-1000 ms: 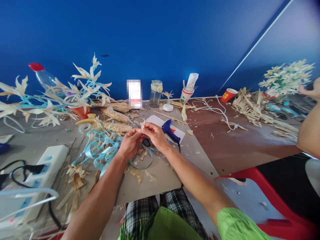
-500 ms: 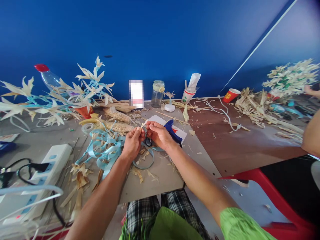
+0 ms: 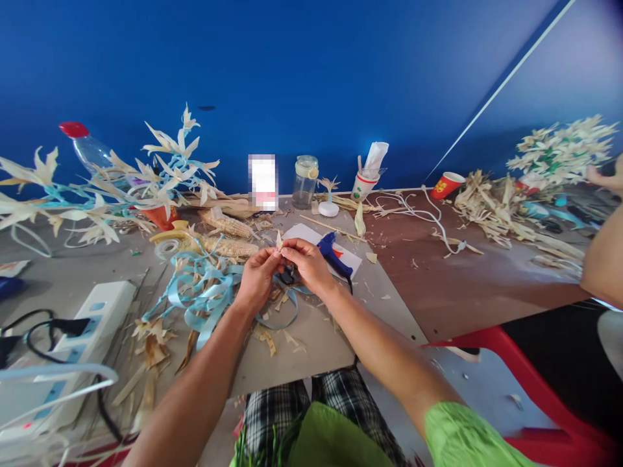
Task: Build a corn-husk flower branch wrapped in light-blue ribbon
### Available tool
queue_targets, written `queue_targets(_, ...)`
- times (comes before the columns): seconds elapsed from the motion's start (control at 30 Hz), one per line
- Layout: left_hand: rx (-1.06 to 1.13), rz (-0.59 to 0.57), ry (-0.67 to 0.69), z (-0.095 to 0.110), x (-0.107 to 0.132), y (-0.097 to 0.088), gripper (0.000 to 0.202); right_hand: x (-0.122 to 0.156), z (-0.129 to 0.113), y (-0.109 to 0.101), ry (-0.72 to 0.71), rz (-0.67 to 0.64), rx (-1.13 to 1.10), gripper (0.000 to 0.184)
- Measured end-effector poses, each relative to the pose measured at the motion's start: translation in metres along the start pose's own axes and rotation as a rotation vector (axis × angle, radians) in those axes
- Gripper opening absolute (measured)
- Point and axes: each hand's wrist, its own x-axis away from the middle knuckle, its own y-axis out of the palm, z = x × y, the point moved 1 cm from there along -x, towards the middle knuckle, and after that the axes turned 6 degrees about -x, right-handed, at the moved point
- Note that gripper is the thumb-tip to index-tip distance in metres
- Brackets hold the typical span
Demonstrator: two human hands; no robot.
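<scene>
My left hand [image 3: 260, 274] and my right hand [image 3: 306, 263] meet over the table, fingertips pinched together. Between them stands a small pale piece of corn husk [image 3: 279, 240], its pointed tip sticking up; its lower end is hidden by my fingers. Just right of my right hand, a blue glue gun [image 3: 335, 254] lies on a white sheet [image 3: 298, 232]. Black-handled scissors [image 3: 287, 275] are partly covered beneath my hands. Light blue ribbon [image 3: 204, 292] is heaped beside my left hand, and a loop of it curls below.
Corn cobs [image 3: 228, 246] lie behind the ribbon. At left are a husk-flower arrangement [image 3: 178, 162] and a power strip [image 3: 92, 324] with cables. A jar [image 3: 305, 185], a paper cup [image 3: 364, 187] and a red cup [image 3: 446, 185] stand along the wall. Another person's arm [image 3: 603, 246] shows at right.
My right hand's fingers have closed in against my left fingertips, and the husk piece now points upright between them. The view has shifted slightly.
</scene>
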Motion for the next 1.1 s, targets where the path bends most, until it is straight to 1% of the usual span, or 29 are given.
queue_targets(0.13, -0.014, -0.001, -0.029, 0.002, 0.001, 0.001, 0.021, 0.000, 0.001, 0.000, 0.015, -0.002, -0.012, 0.020)
queue_targets(0.3, 0.004, 0.003, -0.047, 0.001, 0.001, 0.000, 0.022, -0.001, 0.003, -0.003, 0.045, -0.070, -0.063, 0.024)
queue_targets(0.4, -0.024, -0.001, -0.047, 0.000, 0.001, -0.001, 0.022, -0.001, 0.002, -0.004, 0.059, -0.081, -0.077, 0.026)
queue_targets(0.53, -0.052, -0.002, -0.037, 0.000, 0.002, 0.000, 0.023, -0.001, 0.001, -0.003, 0.028, -0.084, -0.047, 0.023)
queue_targets(0.6, -0.107, 0.006, -0.013, 0.000, 0.002, 0.001, 0.022, -0.001, 0.002, -0.003, 0.006, -0.074, -0.016, 0.020)
queue_targets(0.73, -0.205, 0.050, 0.025, 0.001, 0.003, 0.002, 0.023, -0.002, 0.006, -0.004, -0.030, -0.005, 0.103, 0.017)
queue_targets(0.87, -0.271, 0.091, 0.022, 0.003, 0.003, 0.003, 0.024, 0.000, 0.008, -0.004, -0.228, 0.139, 0.368, 0.013)
queue_targets(0.93, -0.307, 0.097, 0.035, 0.004, 0.003, 0.003, 0.023, 0.001, 0.008, -0.004, -0.293, 0.191, 0.445, 0.011)
queue_targets(1.0, -0.330, 0.101, 0.055, 0.004, 0.003, 0.004, 0.022, 0.000, 0.010, -0.004, -0.286, 0.248, 0.433, 0.014)
queue_targets(1.07, -0.326, 0.108, 0.062, 0.003, 0.003, 0.004, 0.021, -0.001, 0.013, -0.005, -0.222, 0.297, 0.333, 0.024)
queue_targets(1.1, -0.306, 0.113, 0.059, 0.002, 0.003, 0.004, 0.020, -0.002, 0.015, -0.004, -0.172, 0.293, 0.253, 0.029)
